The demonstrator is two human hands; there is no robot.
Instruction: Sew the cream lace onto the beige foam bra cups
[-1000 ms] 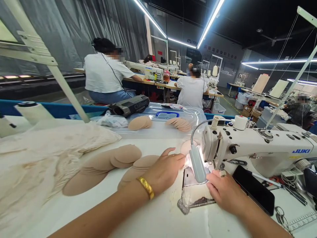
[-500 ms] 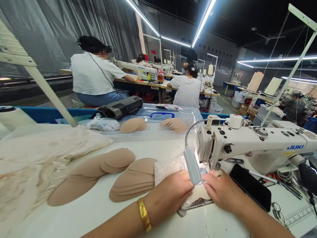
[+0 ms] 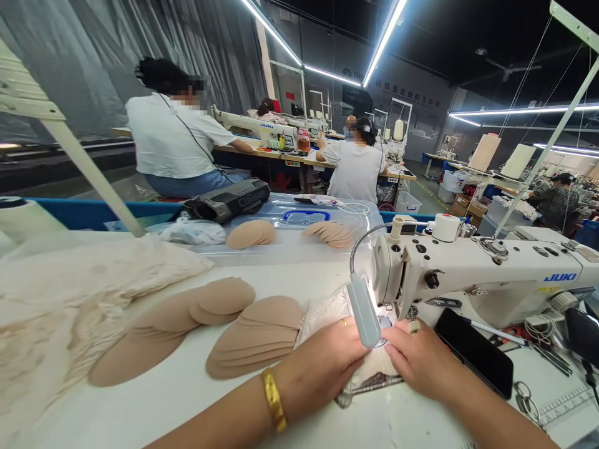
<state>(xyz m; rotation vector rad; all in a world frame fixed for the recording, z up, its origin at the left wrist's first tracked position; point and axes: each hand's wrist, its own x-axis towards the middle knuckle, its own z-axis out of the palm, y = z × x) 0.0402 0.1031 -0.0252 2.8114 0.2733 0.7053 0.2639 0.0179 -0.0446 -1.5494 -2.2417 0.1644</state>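
White lace fabric [image 3: 322, 313] lies under the needle end of a white sewing machine [image 3: 472, 268]. My left hand [image 3: 327, 349] is closed on that lace, its fingertips partly covered by a grey lamp [image 3: 364, 312] on a bendable neck. Close to the needle, my right hand [image 3: 421, 358] has its thumb and fingers drawn together; what they pinch is too small and hidden to make out. Left of the lace, a fanned stack of beige oval pads [image 3: 257, 340] nearly touches it. Another row of beige pads [image 3: 159, 340] spreads farther left.
Cream lace pieces [image 3: 93, 293] are heaped at the left. Behind the table stands a clear lidded box [image 3: 327, 206] carrying more pads and a black device [image 3: 229, 201]. A phone [image 3: 475, 352], tweezers and a ruler lie at the right. Co-workers sit ahead.
The lace has shifted slightly right, uncovering more of the nearest beige pads. Both hands stay at nearly the same place. A co-worker ahead has raised a hand.
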